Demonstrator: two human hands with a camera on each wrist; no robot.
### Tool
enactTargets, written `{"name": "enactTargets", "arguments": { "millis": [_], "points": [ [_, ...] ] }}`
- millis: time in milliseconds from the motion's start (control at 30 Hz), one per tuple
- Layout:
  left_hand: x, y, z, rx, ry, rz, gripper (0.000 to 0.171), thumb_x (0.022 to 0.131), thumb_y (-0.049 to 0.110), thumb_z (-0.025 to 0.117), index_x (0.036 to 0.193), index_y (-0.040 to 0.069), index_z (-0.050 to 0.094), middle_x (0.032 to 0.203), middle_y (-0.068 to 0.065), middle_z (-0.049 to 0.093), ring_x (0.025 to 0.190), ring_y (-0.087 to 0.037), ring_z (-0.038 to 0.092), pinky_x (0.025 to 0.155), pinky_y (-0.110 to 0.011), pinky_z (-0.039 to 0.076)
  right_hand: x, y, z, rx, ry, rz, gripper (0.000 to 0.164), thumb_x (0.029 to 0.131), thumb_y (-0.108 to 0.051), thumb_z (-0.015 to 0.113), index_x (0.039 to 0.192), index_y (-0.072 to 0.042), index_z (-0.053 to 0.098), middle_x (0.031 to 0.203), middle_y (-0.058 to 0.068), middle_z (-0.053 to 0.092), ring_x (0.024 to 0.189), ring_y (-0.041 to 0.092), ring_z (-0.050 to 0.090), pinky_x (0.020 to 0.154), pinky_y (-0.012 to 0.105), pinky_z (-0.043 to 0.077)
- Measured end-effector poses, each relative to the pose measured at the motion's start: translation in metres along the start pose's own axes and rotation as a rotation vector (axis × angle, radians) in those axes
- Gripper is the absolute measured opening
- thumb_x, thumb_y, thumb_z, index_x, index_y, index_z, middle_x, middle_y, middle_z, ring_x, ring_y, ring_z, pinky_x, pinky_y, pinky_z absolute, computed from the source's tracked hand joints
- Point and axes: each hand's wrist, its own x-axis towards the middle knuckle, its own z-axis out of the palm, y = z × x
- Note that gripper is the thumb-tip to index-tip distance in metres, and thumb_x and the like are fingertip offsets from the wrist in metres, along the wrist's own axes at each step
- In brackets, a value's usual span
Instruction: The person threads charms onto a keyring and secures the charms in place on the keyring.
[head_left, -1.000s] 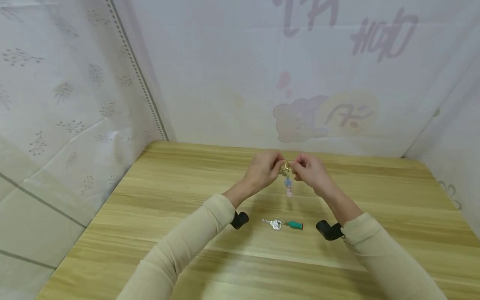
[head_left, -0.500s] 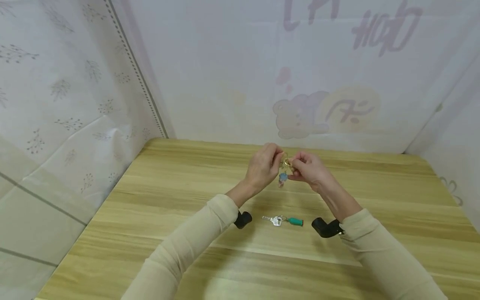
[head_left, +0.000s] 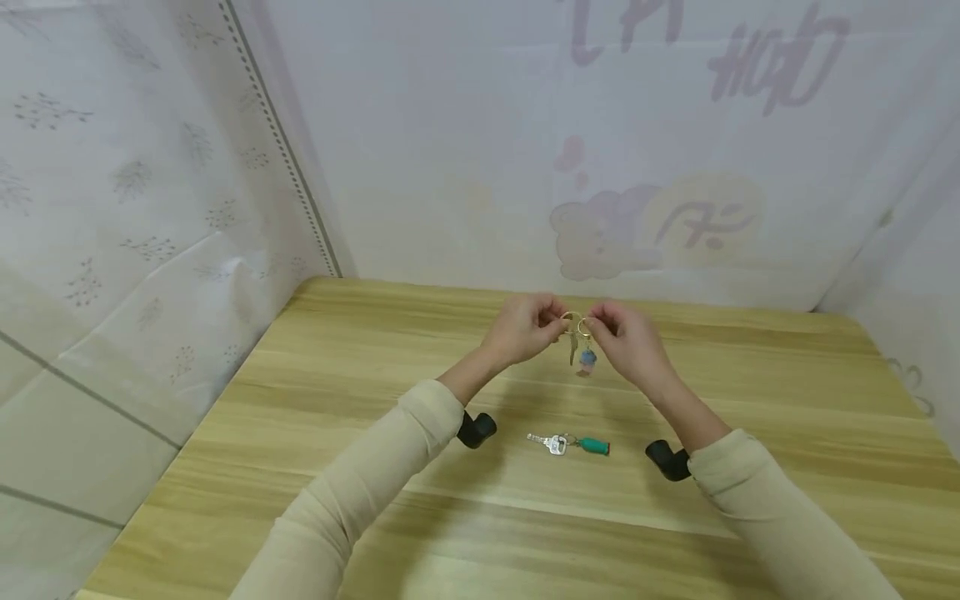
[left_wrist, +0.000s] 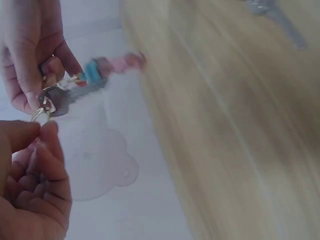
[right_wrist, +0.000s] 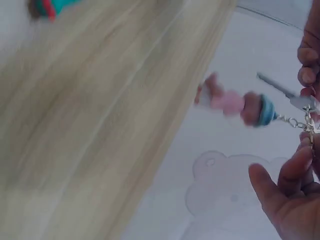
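In the head view my left hand point(head_left: 525, 329) pinches a gold key ring point(head_left: 572, 317), from which a key point(head_left: 573, 350) hangs. Close beside it, my right hand point(head_left: 630, 343) pinches another gold ring point(head_left: 583, 328) at the top of a figurine charm point(head_left: 587, 362). That charm, blue on top and pink below, also shows in the right wrist view as a figurine point(right_wrist: 235, 104) on a short chain. Whether the two rings are linked cannot be told. Both hands are raised above the table. Fingers partly hide the rings.
On the wooden table point(head_left: 315, 383) lies a silver key point(head_left: 556, 445) joined by a ring to a green bottle-shaped charm point(head_left: 595, 447). Black wrist mounts point(head_left: 477, 430) jut out below the sleeves. A printed cloth point(head_left: 442, 167) hangs behind the table.
My hands have drawn slightly apart, and two rings show between them now. The key hangs down, and the figurine charm has swung right to hang below my right fingers.
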Motion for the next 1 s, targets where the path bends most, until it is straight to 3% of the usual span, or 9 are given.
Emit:
{"name": "enactTargets", "arguments": {
  "millis": [133, 300, 400, 700, 833, 1000],
  "points": [
    [0.003, 0.003, -0.003, 0.109, -0.04, 0.014, 0.015, 0.094, 0.014, 0.058, 0.096, 0.003, 0.068, 0.084, -0.008, 0.07, 0.066, -0.012, 0.06, 0.057, -0.017, 0.045, -0.001, 0.0, 0.0, -0.157, 0.065, -0.135, 0.007, 0.092, -0.007, 0.058, 0.09, -0.003, 0.063, 0.07, 0.007, 0.057, 0.058, 0.016, 0.044, 0.053, 0.027, 0.036],
    [0.005, 0.006, -0.002, 0.359, -0.039, 0.133, 0.014, 0.093, 0.017, 0.059, 0.093, 0.008, 0.07, 0.078, -0.001, 0.069, 0.061, -0.007, 0.055, 0.057, -0.017, 0.041, -0.002, 0.0, 0.0, -0.227, 0.064, -0.171, 0.006, 0.091, -0.006, 0.06, 0.087, -0.003, 0.062, 0.072, 0.008, 0.057, 0.059, 0.016, 0.044, 0.053, 0.028, 0.034],
    [0.003, 0.005, 0.002, 0.428, 0.001, 0.198, 0.012, 0.093, 0.015, 0.06, 0.087, 0.009, 0.069, 0.075, 0.0, 0.067, 0.06, -0.007, 0.052, 0.057, -0.017, 0.04, -0.002, 0.0, 0.001, -0.226, 0.046, -0.163, 0.008, 0.091, -0.006, 0.059, 0.084, -0.003, 0.062, 0.071, 0.008, 0.058, 0.058, 0.015, 0.045, 0.053, 0.027, 0.035],
    [-0.005, -0.008, 0.015, 0.382, 0.238, 0.359, 0.01, 0.09, 0.005, 0.06, 0.08, 0.006, 0.062, 0.069, -0.002, 0.061, 0.057, -0.009, 0.05, 0.053, -0.017, 0.039, -0.001, -0.003, -0.001, 0.054, -0.063, 0.076, 0.014, 0.094, -0.01, 0.054, 0.083, -0.003, 0.057, 0.071, 0.011, 0.058, 0.052, 0.012, 0.041, 0.047, 0.025, 0.035],
    [-0.004, -0.01, 0.018, 0.307, 0.312, 0.364, 0.009, 0.091, 0.005, 0.06, 0.082, 0.003, 0.061, 0.068, -0.004, 0.06, 0.054, -0.009, 0.049, 0.051, -0.016, 0.037, 0.001, -0.005, -0.002, 0.221, -0.095, 0.161, 0.014, 0.094, -0.008, 0.051, 0.085, 0.002, 0.054, 0.066, 0.008, 0.051, 0.053, 0.01, 0.037, 0.048, 0.024, 0.033],
    [-0.004, -0.011, 0.022, 0.17, 0.393, 0.323, 0.007, 0.09, 0.004, 0.06, 0.084, 0.002, 0.061, 0.066, -0.006, 0.061, 0.051, -0.01, 0.049, 0.048, -0.015, 0.036, 0.005, -0.009, -0.002, 0.367, -0.119, 0.267, 0.014, 0.096, -0.007, 0.048, 0.091, 0.005, 0.051, 0.073, 0.003, 0.05, 0.067, 0.01, 0.051, 0.066, 0.023, 0.051]
  ]
}}
